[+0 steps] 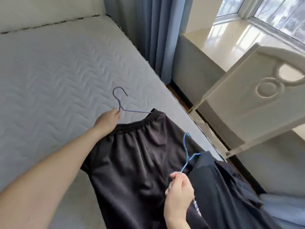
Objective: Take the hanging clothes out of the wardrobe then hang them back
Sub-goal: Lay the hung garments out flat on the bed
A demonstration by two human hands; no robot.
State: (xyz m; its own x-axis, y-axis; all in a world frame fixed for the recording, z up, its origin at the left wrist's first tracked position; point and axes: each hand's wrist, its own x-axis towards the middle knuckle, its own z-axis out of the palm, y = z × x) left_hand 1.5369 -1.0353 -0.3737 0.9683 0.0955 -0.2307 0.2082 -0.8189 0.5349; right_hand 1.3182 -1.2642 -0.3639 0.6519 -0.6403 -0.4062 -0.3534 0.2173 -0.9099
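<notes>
On the bed (49,63), black shorts (132,154) are gripped by their hanger (122,103) in the left hand (107,121); at five o'clock, a second hanger (187,154) is pinched by the right hand (179,199) (wardrobe unseen, rehanging judged outstanding).

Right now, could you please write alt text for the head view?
A person's left hand holds a purple hanger carrying black shorts on a grey mattress. The right hand holds a blue hanger with a dark garment.

The shorts (132,162) hide one hanger arm under their waistband and run off the bottom edge. Right of the shorts, the print on the dark shirt (231,195) is unreadable.
</notes>
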